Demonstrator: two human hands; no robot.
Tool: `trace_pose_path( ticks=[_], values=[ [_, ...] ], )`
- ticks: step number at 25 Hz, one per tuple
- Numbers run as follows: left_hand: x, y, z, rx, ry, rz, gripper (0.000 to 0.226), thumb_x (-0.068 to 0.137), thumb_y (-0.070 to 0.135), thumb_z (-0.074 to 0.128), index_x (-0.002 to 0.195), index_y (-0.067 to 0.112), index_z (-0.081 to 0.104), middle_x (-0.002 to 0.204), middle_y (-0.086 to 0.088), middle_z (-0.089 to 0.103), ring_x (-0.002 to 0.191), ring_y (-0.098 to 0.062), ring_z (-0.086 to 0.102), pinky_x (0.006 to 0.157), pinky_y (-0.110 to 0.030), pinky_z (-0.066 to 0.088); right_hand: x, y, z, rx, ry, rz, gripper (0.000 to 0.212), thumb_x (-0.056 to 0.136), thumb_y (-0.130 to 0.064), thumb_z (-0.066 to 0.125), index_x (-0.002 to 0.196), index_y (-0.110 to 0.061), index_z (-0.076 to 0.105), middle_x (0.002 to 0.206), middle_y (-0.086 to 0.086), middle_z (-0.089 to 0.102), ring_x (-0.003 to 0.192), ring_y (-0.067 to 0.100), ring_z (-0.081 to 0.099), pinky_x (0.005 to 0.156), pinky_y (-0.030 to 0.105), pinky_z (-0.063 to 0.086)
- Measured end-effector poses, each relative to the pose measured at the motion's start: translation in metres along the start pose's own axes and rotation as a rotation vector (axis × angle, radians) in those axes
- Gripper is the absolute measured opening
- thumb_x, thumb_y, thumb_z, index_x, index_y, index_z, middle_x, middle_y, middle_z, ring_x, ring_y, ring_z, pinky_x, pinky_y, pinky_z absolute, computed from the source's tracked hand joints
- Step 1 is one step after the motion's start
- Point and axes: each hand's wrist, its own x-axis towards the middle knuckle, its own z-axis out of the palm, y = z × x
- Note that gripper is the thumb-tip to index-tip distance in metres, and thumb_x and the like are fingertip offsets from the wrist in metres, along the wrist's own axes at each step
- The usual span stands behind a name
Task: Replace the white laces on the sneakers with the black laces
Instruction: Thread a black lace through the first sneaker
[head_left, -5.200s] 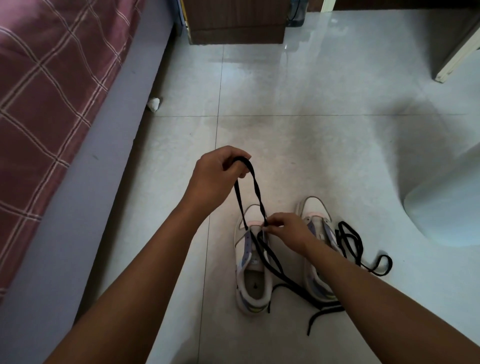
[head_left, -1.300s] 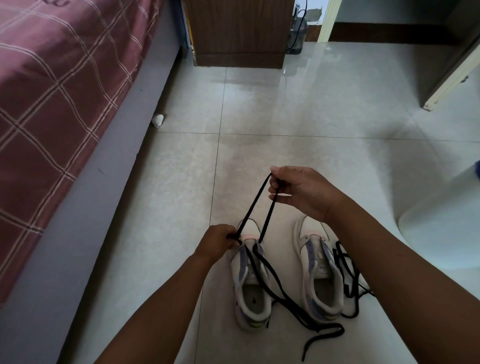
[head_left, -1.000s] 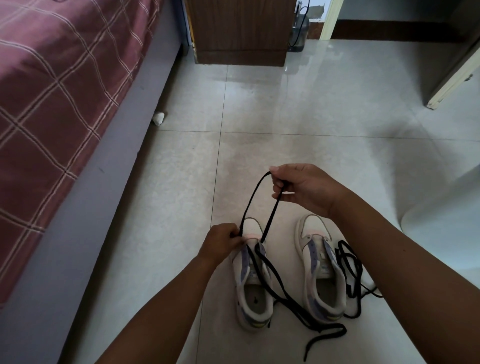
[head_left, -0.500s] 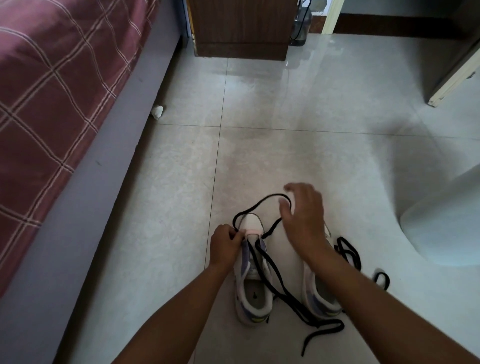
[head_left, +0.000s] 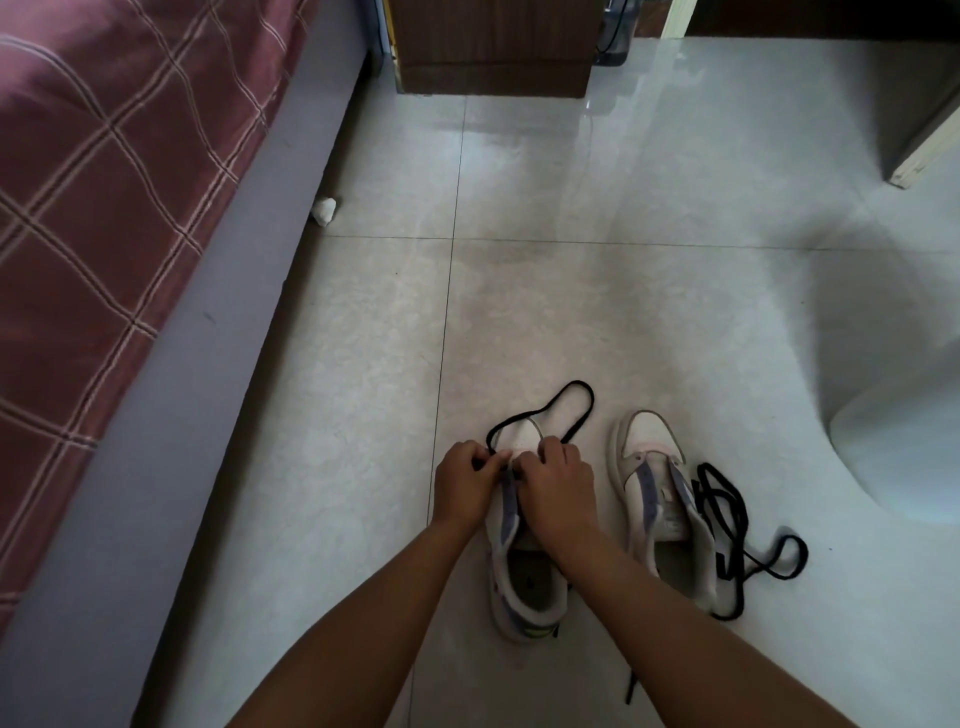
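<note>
Now the black lace (head_left: 563, 410) loops slack over the toe of the left-hand sneaker (head_left: 522, 571), low in the frame's centre, on the floor (head_left: 623, 312). Both hands meet at its front eyelets: the left hand (head_left: 465, 486) seems to pinch the lace there, while the right hand's (head_left: 556, 493) grip cannot be made out. Threading looks barely begun; next, probably, feeding an end through the following eyelet. The other sneaker (head_left: 660, 499), lower right, sits unlaced beside a second black lace (head_left: 727, 525).

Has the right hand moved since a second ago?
Yes. The right hand dropped from above the toe of the left sneaker to its eyelets, beside the left hand.
</note>
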Motion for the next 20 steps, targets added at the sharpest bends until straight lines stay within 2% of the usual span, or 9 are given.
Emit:
trace_pose_path(
  ticks=[3,8,12,15,17,19,20],
  values=[
    [0.002,-0.001,0.001,-0.034,0.003,-0.053,0.028,0.087,0.028,0.065,0.072,0.006,0.057,0.075,-0.011,0.059,0.069,-0.017,0.052,0.065,-0.03,0.041,0.007,0.005,0.004,0.012,-0.033,-0.07,0.027,0.092,-0.021,0.049,0.115,-0.015,0.063,0.123,0.005,0.049,0.113,0.024,0.044,0.087,0.031,0.035],
    [0.004,-0.002,-0.001,-0.066,-0.021,-0.099,0.031,0.087,0.03,0.065,0.063,0.014,0.053,0.063,0.001,0.053,0.062,-0.012,0.05,0.059,-0.024,0.039,0.013,0.004,0.005,0.046,-0.043,-0.022,0.026,0.093,-0.025,0.049,0.109,-0.02,0.068,0.119,0.003,0.048,0.11,0.024,0.042,0.08,0.029,0.033],
    [0.004,-0.001,0.0,-0.087,-0.032,-0.159,0.03,0.089,0.032,0.063,0.065,0.014,0.057,0.059,0.003,0.053,0.061,-0.012,0.05,0.06,-0.024,0.038,0.014,0.003,0.01,-0.044,-0.05,-0.054,0.028,0.09,-0.023,0.05,0.113,-0.018,0.065,0.129,0.002,0.043,0.117,0.025,0.039,0.092,0.034,0.031],
    [0.005,0.0,0.0,-0.087,-0.037,-0.178,0.03,0.088,0.034,0.063,0.068,0.012,0.06,0.061,0.003,0.055,0.063,-0.012,0.051,0.062,-0.025,0.038,0.012,0.0,0.013,-0.05,-0.01,-0.027,0.027,0.091,-0.022,0.048,0.11,-0.014,0.066,0.13,0.002,0.046,0.117,0.026,0.041,0.094,0.036,0.031],
    [0.006,-0.001,0.001,-0.094,-0.036,-0.177,0.03,0.088,0.034,0.062,0.069,0.012,0.06,0.062,0.002,0.055,0.063,-0.013,0.052,0.062,-0.025,0.039,0.01,-0.006,0.011,-0.005,0.036,-0.003,0.019,0.087,-0.016,0.057,0.097,-0.006,0.07,0.12,0.008,0.056,0.109,0.032,0.05,0.088,0.041,0.039],
    [0.006,-0.003,0.0,-0.081,-0.039,-0.157,0.027,0.088,0.034,0.062,0.073,0.012,0.061,0.065,0.002,0.058,0.066,-0.013,0.054,0.063,-0.026,0.041,0.007,-0.008,0.012,0.052,0.09,-0.013,0.01,0.072,-0.008,0.072,0.079,-0.001,0.072,0.103,0.013,0.065,0.091,0.037,0.06,0.071,0.044,0.048],
    [0.005,-0.004,-0.001,-0.092,-0.053,-0.134,0.023,0.088,0.032,0.063,0.077,0.011,0.064,0.07,0.0,0.061,0.069,-0.014,0.057,0.065,-0.027,0.044,0.007,-0.007,0.014,0.07,0.108,-0.029,0.011,0.068,-0.005,0.075,0.076,0.001,0.071,0.1,0.014,0.066,0.086,0.038,0.061,0.066,0.043,0.05]
  ],
)
